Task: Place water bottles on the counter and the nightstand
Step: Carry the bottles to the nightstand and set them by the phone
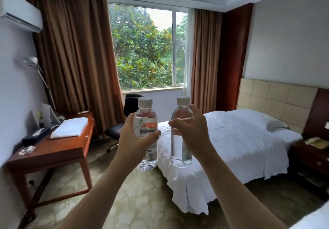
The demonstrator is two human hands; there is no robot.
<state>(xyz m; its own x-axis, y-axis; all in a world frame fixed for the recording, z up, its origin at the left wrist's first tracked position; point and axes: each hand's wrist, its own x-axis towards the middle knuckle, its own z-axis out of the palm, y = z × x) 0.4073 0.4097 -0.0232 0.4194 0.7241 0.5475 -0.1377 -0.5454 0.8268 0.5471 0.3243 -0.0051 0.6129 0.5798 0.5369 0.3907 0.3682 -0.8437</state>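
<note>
Two clear water bottles with white caps are held upright in front of me at chest height, side by side and a little apart. My left hand (132, 138) grips the left bottle (146, 120), whose red and white label faces me. My right hand (191, 130) grips the right bottle (181, 148) around its upper half. The wooden counter (58, 147) stands against the left wall. The dark wooden nightstand (310, 157) sits at the far right beside the bed's headboard.
A folded white towel (70, 127), a dark box (36, 136) and a glass ashtray (26, 150) lie on the counter. A black office chair (121, 125) stands by the window. The white bed (231, 139) fills the right. A telephone (316, 142) rests on the nightstand. Patterned carpet lies between.
</note>
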